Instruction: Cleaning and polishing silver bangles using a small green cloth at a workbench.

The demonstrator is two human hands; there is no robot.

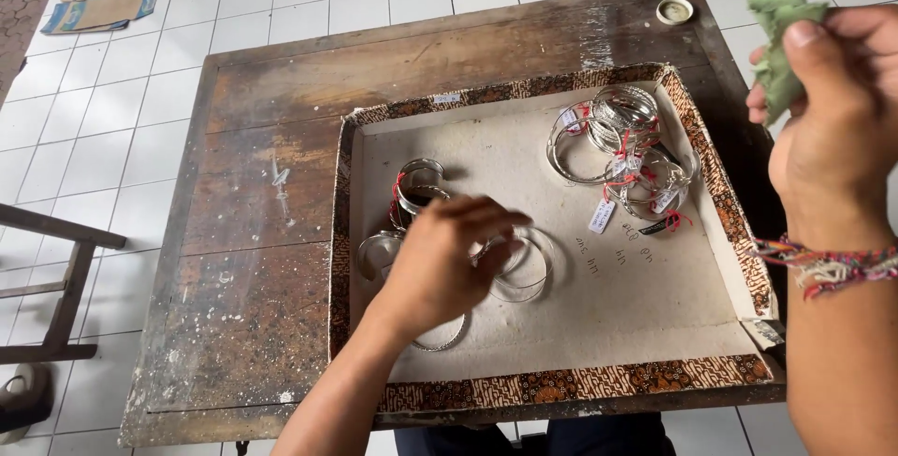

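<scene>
Left hand: our left hand (447, 264) reaches into the shallow tray (524, 386), fingers curled down over a clear bangle (524, 269) — touching it, but we cannot tell whether it is truly pinched or only covered.
Right hand: our right hand (828, 124) is raised off to the side of the tray, thumb and fingers clenched on a crumpled green cloth (776, 35).
Where the bangles lie: loose silver bangles (412, 196) sit just beside and partly under the left hand at the tray's left; a tagged cluster of bangles (622, 152), tied with red thread, lies well apart toward the far right corner.
Risk – slipping: the clear bangle is thin and smooth, so a shallow fingertip hold could let it drop back and knock its neighbours.
Risk – tangling: we judge the red threads and paper tags in the far cluster likely to snag if one ring is pulled alone.
Risk – sweeping: the left wrist hovers over a thin silver bangle (441, 339) — a careless draw-back could drag it against the tray's patterned rim.
Hidden: the left palm covers the bangles beneath it, so their number is unclear; the fingertips are blurred.
Cut off: the right forearm with its woven bracelet (823, 264) leaves the picture, and the cloth's top is cropped.
Hard to make out: the small round lid (674, 11) on the wooden counter (253, 231) is too small to identify further.
</scene>
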